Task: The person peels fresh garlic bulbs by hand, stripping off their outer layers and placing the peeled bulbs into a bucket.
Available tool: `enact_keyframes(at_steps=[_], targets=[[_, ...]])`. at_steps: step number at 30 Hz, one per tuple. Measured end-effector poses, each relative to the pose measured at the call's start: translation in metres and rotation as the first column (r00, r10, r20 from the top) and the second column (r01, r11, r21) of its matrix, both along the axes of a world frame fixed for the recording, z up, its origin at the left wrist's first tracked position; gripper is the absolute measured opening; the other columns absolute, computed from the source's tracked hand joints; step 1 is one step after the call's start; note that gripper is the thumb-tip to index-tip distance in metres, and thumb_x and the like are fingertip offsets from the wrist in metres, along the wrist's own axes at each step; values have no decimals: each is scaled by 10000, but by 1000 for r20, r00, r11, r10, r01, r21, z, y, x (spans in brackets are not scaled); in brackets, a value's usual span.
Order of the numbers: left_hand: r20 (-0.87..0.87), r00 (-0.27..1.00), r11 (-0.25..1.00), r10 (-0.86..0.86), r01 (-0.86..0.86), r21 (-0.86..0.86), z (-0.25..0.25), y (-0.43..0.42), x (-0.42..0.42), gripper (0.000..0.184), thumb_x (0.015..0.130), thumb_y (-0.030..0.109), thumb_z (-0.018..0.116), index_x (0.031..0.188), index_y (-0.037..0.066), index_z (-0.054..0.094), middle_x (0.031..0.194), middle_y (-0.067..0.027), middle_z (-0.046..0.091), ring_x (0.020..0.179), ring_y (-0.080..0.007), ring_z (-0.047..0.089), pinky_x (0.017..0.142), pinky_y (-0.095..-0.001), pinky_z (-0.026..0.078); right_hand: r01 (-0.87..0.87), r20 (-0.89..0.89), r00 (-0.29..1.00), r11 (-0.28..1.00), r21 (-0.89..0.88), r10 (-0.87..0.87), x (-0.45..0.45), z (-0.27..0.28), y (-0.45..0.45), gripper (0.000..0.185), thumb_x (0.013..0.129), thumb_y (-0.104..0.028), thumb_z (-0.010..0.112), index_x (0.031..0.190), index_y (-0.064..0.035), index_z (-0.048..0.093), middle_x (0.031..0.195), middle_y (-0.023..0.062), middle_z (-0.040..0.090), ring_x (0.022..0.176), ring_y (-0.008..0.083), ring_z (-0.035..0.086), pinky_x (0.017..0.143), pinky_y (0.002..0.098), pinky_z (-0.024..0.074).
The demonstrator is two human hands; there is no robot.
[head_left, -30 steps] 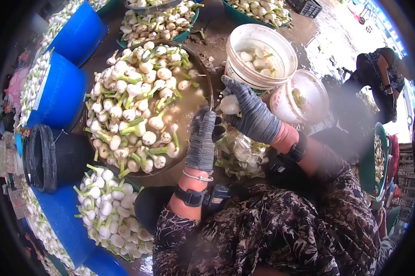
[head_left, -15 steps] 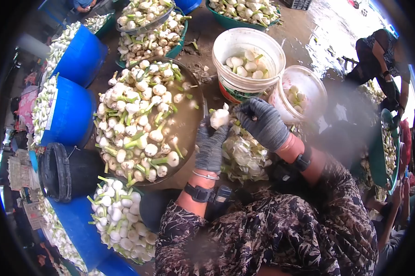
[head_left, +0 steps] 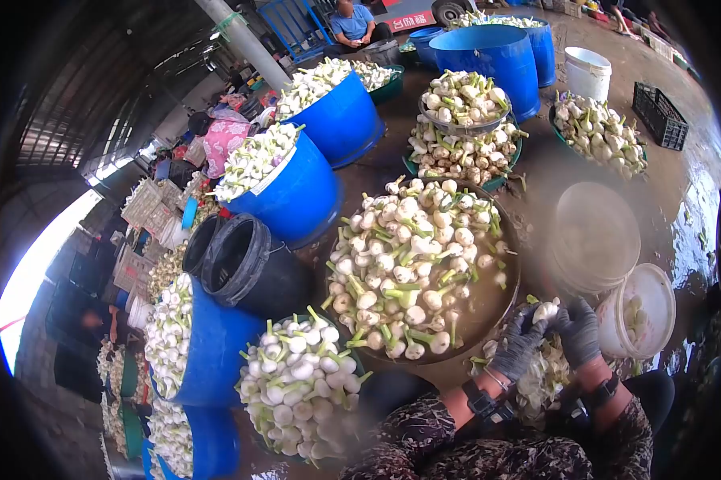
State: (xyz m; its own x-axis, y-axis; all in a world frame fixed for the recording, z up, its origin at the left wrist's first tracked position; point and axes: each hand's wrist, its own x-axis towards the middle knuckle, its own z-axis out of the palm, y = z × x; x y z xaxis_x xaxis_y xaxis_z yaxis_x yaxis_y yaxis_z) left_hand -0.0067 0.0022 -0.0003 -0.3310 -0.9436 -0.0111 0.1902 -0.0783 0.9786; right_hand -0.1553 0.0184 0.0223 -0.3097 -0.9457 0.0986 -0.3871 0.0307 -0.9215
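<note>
A pale garlic bulb [head_left: 546,310] is held up between my two gloved hands. My left hand [head_left: 519,350], in a grey knit glove, has its fingers closed around the bulb from the left. My right hand [head_left: 578,333], gloved the same way, is closed with its fingertips against the bulb's right side; whether it pinches some skin is too small to tell. Below both hands lies a heap of peeled garlic skins [head_left: 543,386]. Just left of them is a wide round pan [head_left: 488,300] of murky water, piled with garlic bulbs [head_left: 408,264] on short green stems.
Right of my hands, a white bucket [head_left: 656,308] holding some peeled garlic leans beside a blurred pale bucket [head_left: 594,240]. A heaped basin of garlic [head_left: 300,384] and black buckets [head_left: 256,264] stand left. Blue tubs [head_left: 296,196] line the left, and a person [head_left: 352,28] sits far back.
My view has swung up and left, so the hands now appear lower right. My right hand, apart from the bulb before, has come against it. My left hand still holds the bulb.
</note>
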Motion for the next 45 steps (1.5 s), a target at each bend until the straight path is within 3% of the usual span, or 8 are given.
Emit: enact_keyframes(at_steps=[3, 10, 23, 30, 33, 37, 40, 45], targets=[[-454, 891, 965, -3, 120, 231, -2, -4, 5, 358, 971, 163, 571, 1301, 39, 513, 1155, -84, 594, 1057, -176, 582, 914, -356, 522, 40, 336, 938, 990, 134, -83, -16, -16, -8, 90, 919, -79, 559, 869, -12, 591, 763, 38, 613, 673, 94, 508, 611, 285, 449], [-715, 699, 785, 30, 426, 449, 20, -21, 39, 338, 1029, 330, 417, 1272, 121, 527, 888, -155, 649, 716, -263, 635, 751, -462, 563, 108, -227, 964, 985, -133, -137, -43, -10, 2, 188, 872, -154, 661, 1018, -36, 657, 930, 183, 679, 852, 309, 659, 747, 379, 520], [-489, 849, 867, -200, 386, 316, 29, 0, 18, 579, 932, 363, 606, 1393, 63, 424, 1208, -92, 570, 1053, -189, 588, 852, -373, 552, -190, -505, 861, 961, -202, 64, 3, 47, 30, 107, 771, -149, 666, 842, -74, 638, 763, 130, 628, 727, 342, 621, 637, 430, 495], [-209, 795, 756, -570, 607, 246, 52, -10, 31, 706, 889, 461, 638, 1411, 33, 432, 1166, 5, 580, 954, -74, 550, 819, -221, 475, -272, 475, 863, 951, 148, 173, -3, 39, 31, 186, 893, -105, 648, 1033, 14, 625, 877, 31, 669, 813, 92, 570, 744, 308, 509], [-85, 872, 866, -482, 489, 104, 33, -7, 22, 583, 943, 368, 595, 1387, 17, 453, 1202, -11, 574, 1055, -115, 535, 936, -275, 449, -113, -254, 960, 992, 51, 123, -3, 51, 38, 134, 849, -93, 657, 935, -5, 605, 838, 141, 649, 728, 193, 596, 691, 342, 501], [301, 895, 888, -330, 402, -224, 24, -7, 17, 451, 952, 269, 582, 1322, 30, 486, 1175, -114, 621, 1030, -210, 616, 898, -347, 505, -151, -565, 824, 971, -185, 21, -2, 36, 34, 123, 827, -92, 653, 890, -6, 591, 782, 194, 617, 648, 256, 560, 658, 356, 485], [418, 868, 855, -268, 414, -311, 18, 0, 21, 380, 953, 196, 555, 1283, 13, 509, 1159, -142, 616, 1063, -238, 601, 936, -352, 479, -147, 270, 959, 965, 219, 85, -12, 1, 28, 119, 904, -110, 606, 918, 7, 600, 766, 102, 630, 680, 145, 539, 647, 330, 472], [295, 879, 866, -375, 445, -227, 39, -3, 21, 484, 903, 44, 571, 1363, 20, 421, 1120, -51, 565, 1016, -138, 533, 913, -292, 462, -280, 123, 955, 957, 80, 270, -5, 49, 34, 273, 897, -245, 700, 948, 12, 622, 812, 47, 649, 731, 126, 553, 708, 320, 506]])
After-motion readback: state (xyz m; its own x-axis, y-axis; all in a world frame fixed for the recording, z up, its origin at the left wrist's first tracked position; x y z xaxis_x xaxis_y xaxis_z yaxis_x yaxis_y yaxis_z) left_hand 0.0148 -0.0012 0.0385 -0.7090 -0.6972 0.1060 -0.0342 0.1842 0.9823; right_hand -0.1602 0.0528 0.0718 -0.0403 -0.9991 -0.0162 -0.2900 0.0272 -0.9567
